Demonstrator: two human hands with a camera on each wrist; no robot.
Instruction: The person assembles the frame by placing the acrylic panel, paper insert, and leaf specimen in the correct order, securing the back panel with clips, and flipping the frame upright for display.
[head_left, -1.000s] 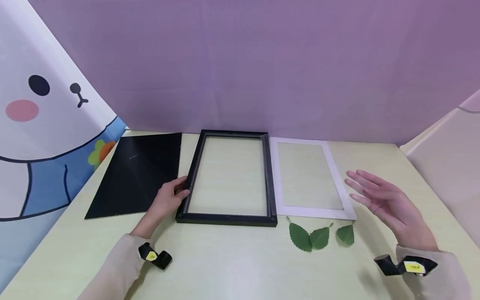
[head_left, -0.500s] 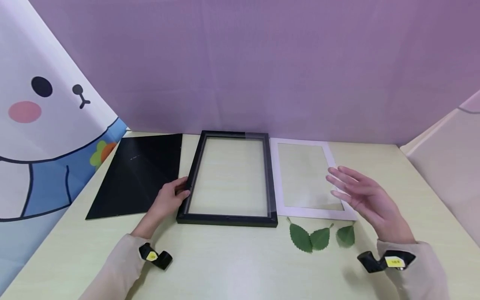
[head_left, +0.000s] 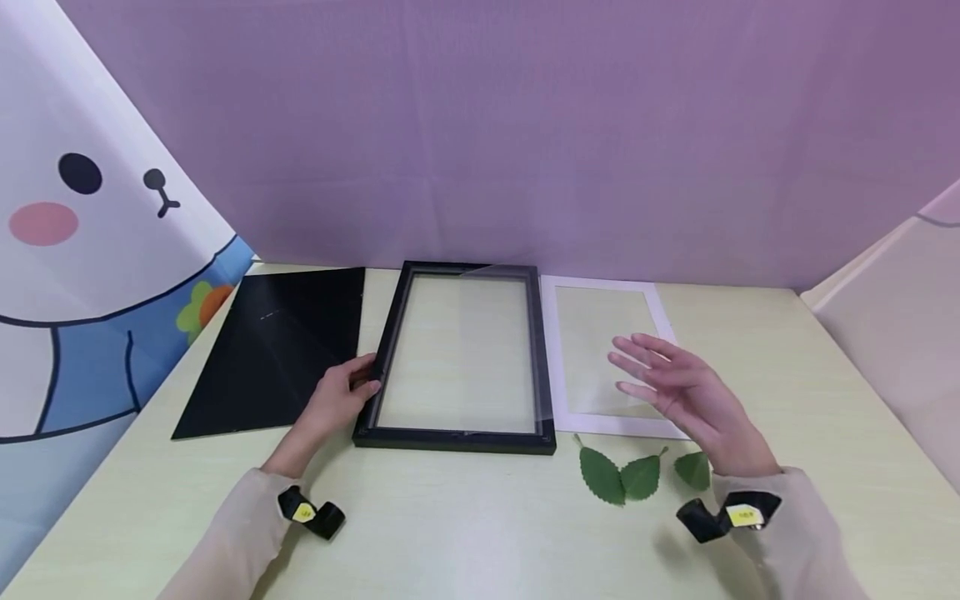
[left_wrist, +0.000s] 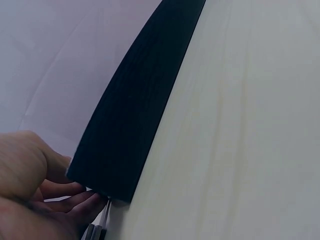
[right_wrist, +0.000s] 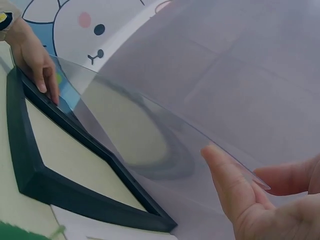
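Clear sheet (right_wrist: pixel 165 135) half over black frame (head_left: pixel 457 358), not yet seated; right hand (head_left: pixel 678 392) pinching its edge, left hand (head_left: pixel 337 400) gripping frame.

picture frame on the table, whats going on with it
A person steadies the black frame on the table, the left hand holding its left edge. The right hand holds a clear sheet tilted over the frame. A black backing board, a white mat and three green leaves lie alongside.
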